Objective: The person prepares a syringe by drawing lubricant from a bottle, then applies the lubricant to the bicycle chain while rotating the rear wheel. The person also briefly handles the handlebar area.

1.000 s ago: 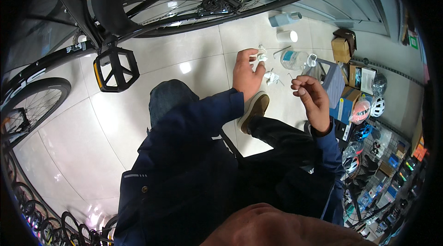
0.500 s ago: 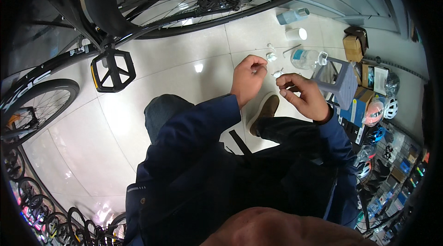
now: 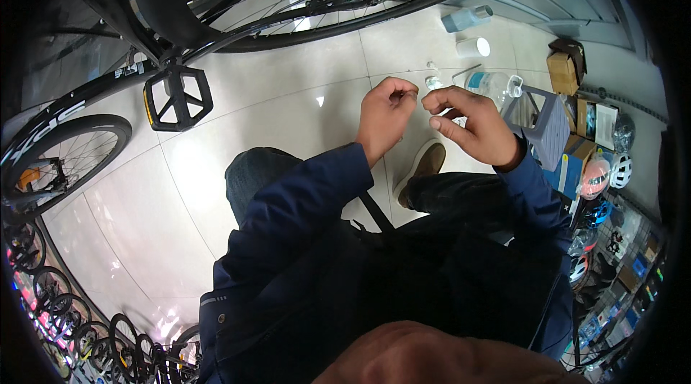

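My left hand is raised over the tiled floor, its thumb and index finger pinched together. Whatever may be between those fingertips is too small to make out. Close by, my right hand points toward it with curved fingers, the thumb standing apart from the index finger, and I see nothing held there. A small gap separates the two hands. Just beyond them on the floor lies a small crumpled white piece. A clear plastic jug with a blue label lies behind my right hand, partly hidden by it.
A black bicycle with a flat pedal spans the upper left. Further off lie a bluish clear bottle and a white cup. At right are a grey plastic stool, boxes and helmets. Several bicycles line the lower left.
My right hand has moved up and left, closer to my left hand, and its thumb and index finger have spread apart. The left hand stays pinched. The whole view has shifted slightly.
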{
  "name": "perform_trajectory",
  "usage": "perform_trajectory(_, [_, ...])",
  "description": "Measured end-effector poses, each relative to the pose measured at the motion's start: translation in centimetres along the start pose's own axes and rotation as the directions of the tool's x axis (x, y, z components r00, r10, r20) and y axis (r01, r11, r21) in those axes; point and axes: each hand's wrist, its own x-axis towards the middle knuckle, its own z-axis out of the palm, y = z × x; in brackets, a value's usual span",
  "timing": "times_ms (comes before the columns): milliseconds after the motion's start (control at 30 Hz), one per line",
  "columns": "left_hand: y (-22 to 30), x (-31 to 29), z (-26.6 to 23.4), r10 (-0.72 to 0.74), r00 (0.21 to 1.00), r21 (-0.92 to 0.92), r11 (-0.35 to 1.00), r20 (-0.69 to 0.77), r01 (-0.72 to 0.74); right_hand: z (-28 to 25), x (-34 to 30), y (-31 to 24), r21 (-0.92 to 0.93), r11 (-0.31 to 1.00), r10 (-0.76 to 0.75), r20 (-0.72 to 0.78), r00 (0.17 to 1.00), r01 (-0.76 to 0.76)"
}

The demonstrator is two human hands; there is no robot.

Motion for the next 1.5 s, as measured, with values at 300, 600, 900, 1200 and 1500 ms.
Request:
perform_trajectory(300, [-0.7,0.0,0.2,0.036,0.999,-0.052,0.998,-0.006,-0.037,0.5,1.1,0.0,0.018,0.999,0.038,0.055,0.998,-0.039])
perform_trajectory(600, [-1.3,0.3,0.2,0.057,0.998,-0.042,0.997,-0.008,-0.057,0.8,1.4,-0.1,0.031,0.997,0.064,0.042,0.997,-0.066])
perform_trajectory(900, [-1.1,0.2,0.5,0.05,0.999,-0.088,0.995,0.004,-0.05,1.0,1.4,0.0,0.005,0.999,0.048,0.028,0.998,-0.048])
perform_trajectory(1200, [-0.6,0.1,0.3,0.002,0.998,-0.058,0.998,0.064,0.001,0.8,1.3,-0.2,0.009,0.996,0.093,0.069,0.993,-0.094])
perform_trajectory(1500, [-0.3,-0.2,0.4,0.008,0.997,-0.079,0.997,0.076,-0.002,0.7,0.9,-0.5,0.024,0.991,0.127,0.089,0.988,-0.129])
